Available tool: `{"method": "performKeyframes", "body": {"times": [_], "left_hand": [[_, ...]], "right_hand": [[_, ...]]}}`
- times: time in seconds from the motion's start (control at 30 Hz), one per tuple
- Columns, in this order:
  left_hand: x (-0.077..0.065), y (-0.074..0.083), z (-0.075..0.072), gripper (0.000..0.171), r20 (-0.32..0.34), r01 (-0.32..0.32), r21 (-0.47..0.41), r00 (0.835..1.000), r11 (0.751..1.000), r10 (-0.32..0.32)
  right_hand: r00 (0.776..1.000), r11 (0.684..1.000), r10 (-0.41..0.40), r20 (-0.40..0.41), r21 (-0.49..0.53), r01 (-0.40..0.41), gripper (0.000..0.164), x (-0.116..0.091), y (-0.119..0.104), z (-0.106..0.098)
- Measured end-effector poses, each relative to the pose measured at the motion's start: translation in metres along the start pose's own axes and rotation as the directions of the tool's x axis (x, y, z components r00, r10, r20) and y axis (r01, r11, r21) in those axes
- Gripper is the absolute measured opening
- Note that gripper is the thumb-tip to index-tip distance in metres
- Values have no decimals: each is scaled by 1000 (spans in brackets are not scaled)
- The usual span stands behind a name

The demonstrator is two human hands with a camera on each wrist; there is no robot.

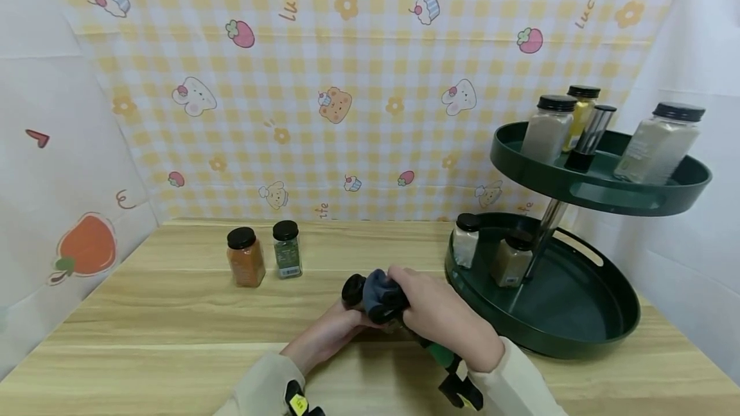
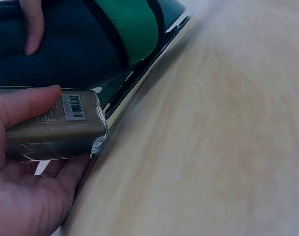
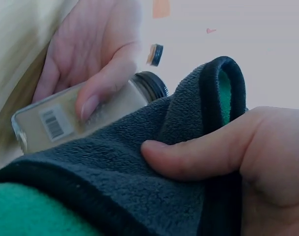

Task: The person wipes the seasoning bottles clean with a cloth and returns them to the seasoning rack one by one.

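My left hand (image 1: 332,334) grips a square glass spice jar (image 2: 66,128) with a black screw lid (image 3: 152,87). The jar lies on its side above the table, its barcode label facing up and its contents tan or pale brown. In my right hand (image 1: 448,310) is a cleaning cloth (image 3: 115,157), dark grey on one face and green on the other, with black edging. My right thumb (image 3: 184,157) presses on the bunched cloth right beside the jar. The cloth partly covers the jar in the right wrist view, and a loose end hangs below my right hand.
An orange-filled jar (image 1: 246,260) and a green-filled jar (image 1: 287,252) stand at left on the wooden table (image 1: 173,313). At right is a two-tier rack with an upper tray (image 1: 630,196) and a lower tray (image 1: 584,303), both holding jars. A patterned curtain (image 1: 370,165) hangs behind.
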State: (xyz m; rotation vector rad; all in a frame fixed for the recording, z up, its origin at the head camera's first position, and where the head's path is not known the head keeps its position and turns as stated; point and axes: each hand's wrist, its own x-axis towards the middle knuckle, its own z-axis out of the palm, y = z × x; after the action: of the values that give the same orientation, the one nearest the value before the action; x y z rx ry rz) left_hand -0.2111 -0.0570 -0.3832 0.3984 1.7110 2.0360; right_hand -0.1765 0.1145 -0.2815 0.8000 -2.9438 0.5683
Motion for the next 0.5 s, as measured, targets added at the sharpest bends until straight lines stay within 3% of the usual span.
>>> {"method": "performKeyframes", "body": {"times": [0.27,0.5], "left_hand": [[1,2,2,48,26,-39,4,999,999,39],[-1,2,1,51,23,-26,6,999,1000,26]], "right_hand": [[990,993,116,78,-44,-113,30,2,10,2],[988,992,125,86,-38,-122,33,3,12,2]]}}
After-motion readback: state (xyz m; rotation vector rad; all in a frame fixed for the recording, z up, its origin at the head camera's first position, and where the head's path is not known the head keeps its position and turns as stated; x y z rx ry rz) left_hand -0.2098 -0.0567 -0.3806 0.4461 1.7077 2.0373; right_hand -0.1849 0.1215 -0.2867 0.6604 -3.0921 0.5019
